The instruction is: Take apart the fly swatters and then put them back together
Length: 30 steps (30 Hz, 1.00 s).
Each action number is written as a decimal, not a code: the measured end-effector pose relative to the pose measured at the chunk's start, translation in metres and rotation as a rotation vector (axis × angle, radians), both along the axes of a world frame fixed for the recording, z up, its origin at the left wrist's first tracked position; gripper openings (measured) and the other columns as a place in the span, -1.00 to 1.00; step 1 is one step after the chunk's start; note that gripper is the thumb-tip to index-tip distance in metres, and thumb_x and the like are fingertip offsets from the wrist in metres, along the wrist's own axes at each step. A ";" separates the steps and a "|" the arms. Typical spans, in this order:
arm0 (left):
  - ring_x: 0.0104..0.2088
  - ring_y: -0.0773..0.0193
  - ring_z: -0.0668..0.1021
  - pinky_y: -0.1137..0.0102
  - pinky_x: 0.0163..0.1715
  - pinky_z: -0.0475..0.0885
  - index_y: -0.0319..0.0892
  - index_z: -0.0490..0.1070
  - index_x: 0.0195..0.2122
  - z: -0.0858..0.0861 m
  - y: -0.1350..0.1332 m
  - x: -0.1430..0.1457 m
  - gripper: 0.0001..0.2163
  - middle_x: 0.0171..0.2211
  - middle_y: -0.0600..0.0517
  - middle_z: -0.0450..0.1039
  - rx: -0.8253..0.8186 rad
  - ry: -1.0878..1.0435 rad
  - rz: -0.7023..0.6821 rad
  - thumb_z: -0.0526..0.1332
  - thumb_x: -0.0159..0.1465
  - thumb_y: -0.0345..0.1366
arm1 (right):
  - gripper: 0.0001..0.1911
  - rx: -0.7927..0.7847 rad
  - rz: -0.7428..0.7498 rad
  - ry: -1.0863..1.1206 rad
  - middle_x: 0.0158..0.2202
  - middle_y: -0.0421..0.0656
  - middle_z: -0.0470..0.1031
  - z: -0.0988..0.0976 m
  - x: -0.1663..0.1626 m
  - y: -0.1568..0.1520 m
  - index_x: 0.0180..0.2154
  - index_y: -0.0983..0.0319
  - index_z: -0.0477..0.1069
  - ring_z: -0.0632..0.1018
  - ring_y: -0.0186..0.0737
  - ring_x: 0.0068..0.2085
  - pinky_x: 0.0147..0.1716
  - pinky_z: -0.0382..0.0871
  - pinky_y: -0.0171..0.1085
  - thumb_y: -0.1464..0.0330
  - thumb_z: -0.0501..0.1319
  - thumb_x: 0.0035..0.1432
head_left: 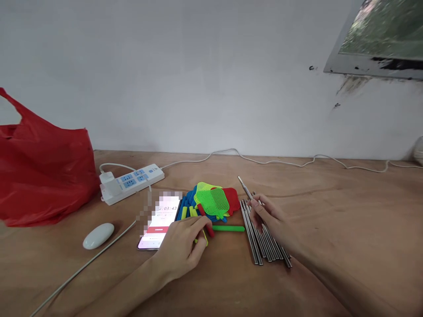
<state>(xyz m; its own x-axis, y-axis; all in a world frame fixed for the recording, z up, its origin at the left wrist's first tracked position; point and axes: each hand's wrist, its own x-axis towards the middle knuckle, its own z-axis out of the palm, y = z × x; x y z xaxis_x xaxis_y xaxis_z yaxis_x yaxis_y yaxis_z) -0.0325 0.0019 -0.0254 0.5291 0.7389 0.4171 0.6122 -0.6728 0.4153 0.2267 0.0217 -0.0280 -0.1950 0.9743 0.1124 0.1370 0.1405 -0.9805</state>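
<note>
My right hand (268,218) pinches a thin metal rod (244,187) between thumb and fingers, its tip slanting up to the left. Below that hand lies a bundle of similar metal rods (253,240) on the table. My left hand (183,244) is curled at the front of a colourful pile, beside a red plastic tube (208,226). A yellow edge shows between its thumb and fingers; what it grips is mostly hidden. Mesh fly swatter heads lie behind: a green one (213,202), a red one (231,198), and yellow and blue ones. A green tube (228,228) rests between the hands.
A phone (161,220) with a running timer lies by my left hand. Farther left are a white mouse (98,236), a power strip (132,182) with a plug in it, and a red plastic bag (46,171). A white cable (280,163) runs along the wall.
</note>
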 end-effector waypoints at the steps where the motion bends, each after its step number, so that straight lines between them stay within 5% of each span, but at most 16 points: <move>1: -0.47 0.25 0.52 0.41 -0.47 0.30 -0.14 0.40 -0.26 -0.001 0.001 -0.001 -0.78 -0.43 0.07 0.52 0.005 0.000 0.010 -0.01 0.24 -0.47 | -0.58 -0.021 -0.009 0.050 -0.60 -0.35 0.32 -0.001 -0.001 0.001 -0.26 0.14 0.23 0.30 -0.34 -0.62 -0.64 0.17 -0.35 -0.09 0.05 0.30; 10: -0.42 0.24 0.51 0.40 -0.44 0.31 -0.14 0.42 -0.24 -0.012 0.009 -0.003 -0.83 -0.40 0.05 0.49 0.093 0.091 0.088 0.05 0.32 -0.43 | -0.53 -0.147 -0.076 0.191 -0.62 -0.38 0.27 -0.008 -0.001 -0.002 -0.33 0.16 0.31 0.19 -0.41 -0.66 -0.73 0.05 -0.40 -0.09 0.29 0.07; 15: -0.20 0.08 0.50 0.21 -0.18 0.40 -0.16 0.48 -0.14 -0.011 0.007 0.002 -0.80 -0.22 -0.07 0.49 0.188 0.163 0.014 0.06 0.37 -0.38 | -0.58 -0.165 -0.129 0.296 -0.56 -0.29 0.34 -0.013 0.006 0.002 -0.37 0.21 0.43 0.34 -0.38 -0.58 -0.63 0.25 -0.38 -0.02 0.34 0.06; 20: -0.06 0.00 0.48 0.08 0.02 0.32 -0.24 0.41 0.08 -0.018 0.004 0.014 -0.73 -0.08 -0.13 0.50 0.303 0.358 -0.088 0.08 0.41 -0.35 | -0.60 -0.162 -0.159 0.333 -0.64 -0.33 0.28 -0.014 0.009 0.006 -0.37 0.22 0.47 0.27 -0.42 -0.62 -0.67 0.17 -0.42 0.00 0.33 0.08; 24: -0.12 0.03 0.49 0.10 -0.01 0.30 -0.25 0.42 0.02 -0.029 0.006 0.018 -0.77 -0.12 -0.09 0.52 0.400 0.432 -0.060 0.07 0.41 -0.44 | -0.58 -0.173 -0.145 0.323 -0.67 -0.33 0.28 -0.011 0.006 0.005 -0.41 0.22 0.45 0.24 -0.45 -0.66 -0.71 0.13 -0.44 -0.02 0.34 0.04; 30: -0.19 0.08 0.49 0.18 -0.11 0.32 -0.19 0.42 -0.11 -0.031 0.007 0.019 -0.80 -0.18 -0.02 0.53 0.279 0.366 -0.063 0.06 0.37 -0.54 | -0.56 -0.197 -0.148 0.326 -0.68 -0.33 0.29 -0.006 0.002 0.002 -0.44 0.21 0.44 0.25 -0.45 -0.66 -0.71 0.13 -0.45 -0.04 0.36 -0.01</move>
